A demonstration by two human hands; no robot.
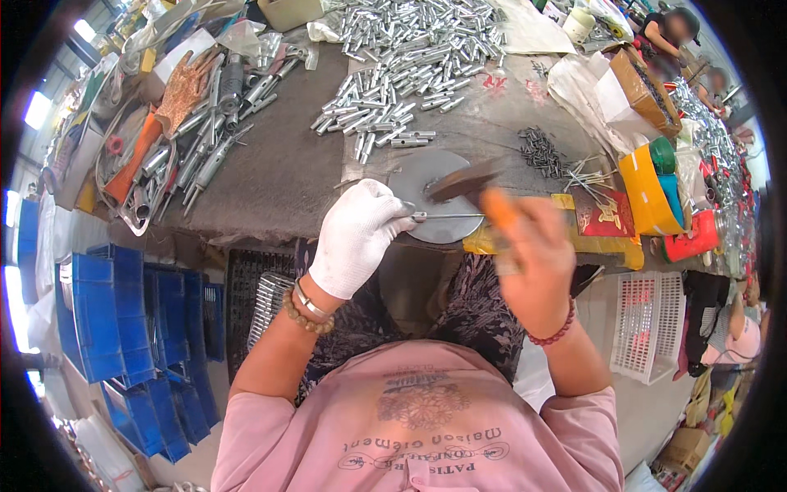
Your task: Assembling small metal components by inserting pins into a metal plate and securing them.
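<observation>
A thin metal pin (447,216) lies across a round steel disc (426,176) on the tabletop (287,164), pinched at its near end by the gloved left hand (354,238). The bare right hand (534,262), closed around an orange-handled hammer (479,187), is blurred just right of it. Keeping the pin flat and fingertips back would suit. Beyond, a yellow box (643,184) and red packet (602,215) sit to the right.
</observation>
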